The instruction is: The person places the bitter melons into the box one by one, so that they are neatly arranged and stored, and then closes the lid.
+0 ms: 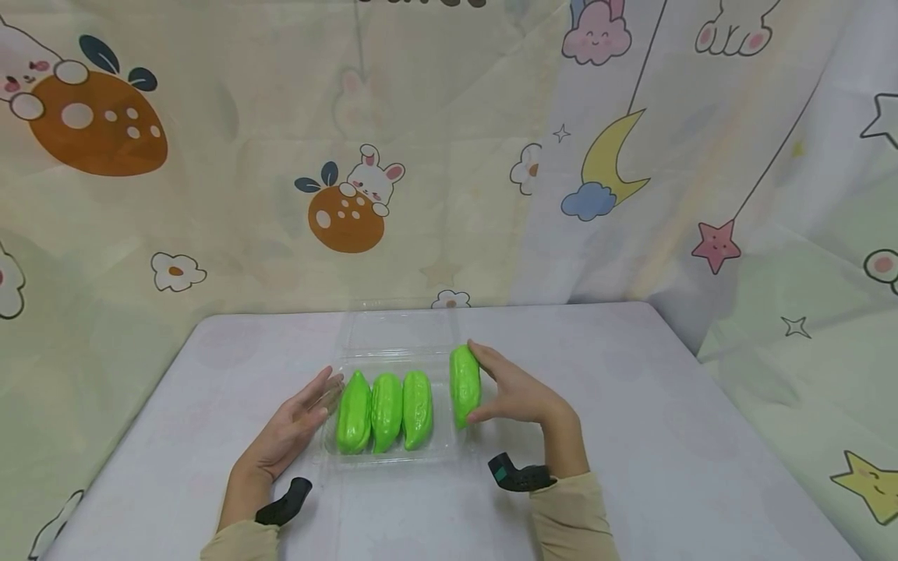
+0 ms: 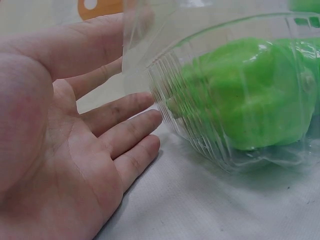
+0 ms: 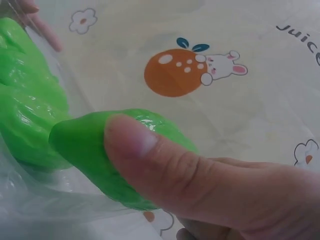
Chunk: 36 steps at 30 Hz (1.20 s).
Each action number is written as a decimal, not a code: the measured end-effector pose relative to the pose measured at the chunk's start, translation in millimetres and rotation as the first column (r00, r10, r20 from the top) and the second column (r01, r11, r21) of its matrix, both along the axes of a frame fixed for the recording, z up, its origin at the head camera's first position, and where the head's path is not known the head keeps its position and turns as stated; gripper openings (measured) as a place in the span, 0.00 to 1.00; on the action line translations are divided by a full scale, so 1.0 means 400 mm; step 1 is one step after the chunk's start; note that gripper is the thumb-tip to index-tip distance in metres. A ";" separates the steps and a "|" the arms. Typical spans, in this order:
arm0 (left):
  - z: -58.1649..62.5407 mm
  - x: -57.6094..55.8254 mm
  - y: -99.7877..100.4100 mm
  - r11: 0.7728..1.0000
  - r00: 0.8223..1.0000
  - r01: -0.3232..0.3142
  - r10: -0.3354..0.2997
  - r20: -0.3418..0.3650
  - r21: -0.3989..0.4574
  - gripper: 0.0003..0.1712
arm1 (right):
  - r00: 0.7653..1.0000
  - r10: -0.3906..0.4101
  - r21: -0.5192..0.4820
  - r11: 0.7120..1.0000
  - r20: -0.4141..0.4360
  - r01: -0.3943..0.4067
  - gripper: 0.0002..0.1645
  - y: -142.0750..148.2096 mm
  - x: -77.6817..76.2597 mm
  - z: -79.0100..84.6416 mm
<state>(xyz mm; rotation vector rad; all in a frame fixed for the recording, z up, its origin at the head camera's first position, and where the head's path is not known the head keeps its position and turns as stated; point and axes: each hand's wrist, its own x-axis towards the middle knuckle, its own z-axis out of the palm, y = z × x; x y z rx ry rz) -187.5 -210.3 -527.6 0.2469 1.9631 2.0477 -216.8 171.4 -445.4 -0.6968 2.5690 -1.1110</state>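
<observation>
My right hand (image 1: pixel 519 389) pinches one glossy bright-green toy vegetable (image 1: pixel 464 386), long and lumpy with a tapered end, between thumb and fingers. It is held over the right side of a clear plastic box (image 1: pixel 393 460). Inside the box, three similar green vegetables (image 1: pixel 387 413) lie side by side towards the left. In the right wrist view my thumb (image 3: pixel 150 155) presses on the held vegetable (image 3: pixel 85 135). At the box's left wall, my left hand (image 1: pixel 291 428) has its fingers extended; in the left wrist view the fingertips (image 2: pixel 150 117) meet the ribbed wall (image 2: pixel 185 110).
The box's transparent lid (image 1: pixel 400 331) stands open at the back. Everything sits on a white-covered table (image 1: pixel 589 351). Behind it hangs a printed cloth (image 1: pixel 449 156) with cartoon rabbits and stars. Each wrist carries a black camera mount (image 1: pixel 519 474).
</observation>
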 end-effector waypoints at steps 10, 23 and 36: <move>-0.002 -0.004 -0.004 1.000 1.000 0.013 -0.013 -0.008 0.014 0.39 | 1.000 0.023 0.032 0.999 -0.014 -0.023 0.72 -0.016 0.001 0.002; 0.001 -0.002 -0.002 1.000 1.000 0.002 -0.002 0.005 0.003 0.39 | 0.999 0.042 0.069 0.997 -0.006 -0.041 0.71 -0.041 -0.006 -0.011; 0.001 -0.002 0.000 1.000 1.000 0.002 -0.003 0.006 0.010 0.39 | 0.999 0.034 0.094 0.995 -0.002 -0.034 0.72 -0.052 -0.005 -0.019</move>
